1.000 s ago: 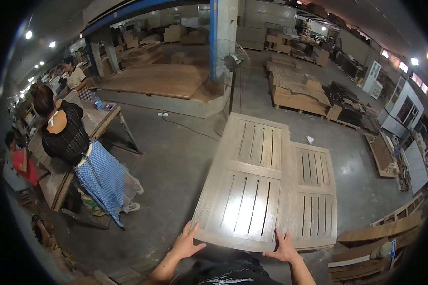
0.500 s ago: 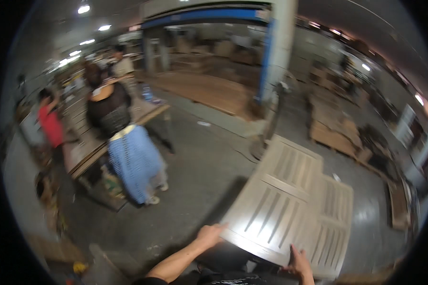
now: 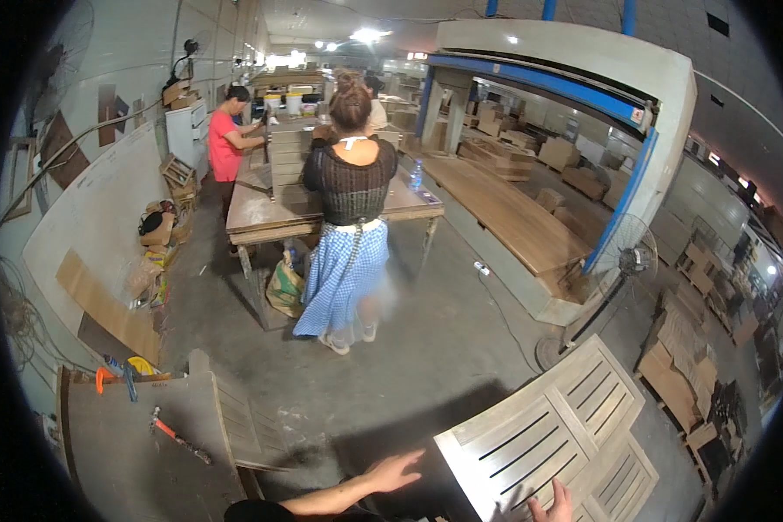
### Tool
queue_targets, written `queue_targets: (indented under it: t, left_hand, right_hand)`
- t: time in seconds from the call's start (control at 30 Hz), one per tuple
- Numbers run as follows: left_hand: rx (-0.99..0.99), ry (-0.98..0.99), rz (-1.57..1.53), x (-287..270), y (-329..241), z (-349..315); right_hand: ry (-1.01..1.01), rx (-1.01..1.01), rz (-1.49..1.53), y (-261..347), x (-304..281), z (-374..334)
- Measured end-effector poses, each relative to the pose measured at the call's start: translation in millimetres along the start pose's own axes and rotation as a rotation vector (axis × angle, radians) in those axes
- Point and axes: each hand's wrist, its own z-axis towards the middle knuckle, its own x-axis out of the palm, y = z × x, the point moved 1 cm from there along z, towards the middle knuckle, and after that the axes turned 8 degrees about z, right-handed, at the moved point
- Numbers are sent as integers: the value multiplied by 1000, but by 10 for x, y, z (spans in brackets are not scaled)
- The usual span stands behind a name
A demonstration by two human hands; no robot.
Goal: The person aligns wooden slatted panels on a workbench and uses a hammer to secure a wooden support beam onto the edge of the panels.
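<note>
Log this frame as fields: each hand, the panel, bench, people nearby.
left hand: open, fingers spread, off the panel, holding nothing
right hand: on the panel's near edge; grip unclear
slatted wooden panel: tilted, over a second slatted panel
workbench: lower left, orange-handled tool on it
people: two at the worktable, backs turned

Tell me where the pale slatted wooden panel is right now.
The pale slatted wooden panel lies low right in the head view, under the right hand, near the standing fan.

Slatted panel (image 3: 544, 426) at lower right, lying on another panel (image 3: 622, 483); workbench (image 3: 139, 444) at lower left; table (image 3: 278, 209) upper centre, person (image 3: 348, 217) standing before it; fan (image 3: 622, 261) at right.
</note>
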Motion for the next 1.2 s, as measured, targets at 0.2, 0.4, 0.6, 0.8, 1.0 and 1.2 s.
queue_targets:
  t: [0.2, 0.4, 0.6, 0.8, 1.0, 1.2]
  left_hand:
    - [-293, -132, -69, 122, 475, -908]
    - [-597, -542, -154, -587, 642, -1361]
    - [-775, -946, 93, -1272, 1192, -1961]
    - [-1201, -1025, 611, -1723, 1792, -2773]
    - [-1355, -1166, 488, -1862, 2225, -3268]
    - [-1563, -1082, 511, -2461, 2639, -3336]
  right_hand:
    - [253, -414, 209, 979, 668, 420]
    - [900, -593, 219, 2053, 1490, 219]
    - [1077, -722, 211, 2791, 2083, 26]
    - [1131, -858, 129, 3631, 2582, 82]
    - [1363, -956, -25, 4204, 3430, 287]
    - [1451, -927, 53, 4914, 4905, 497]
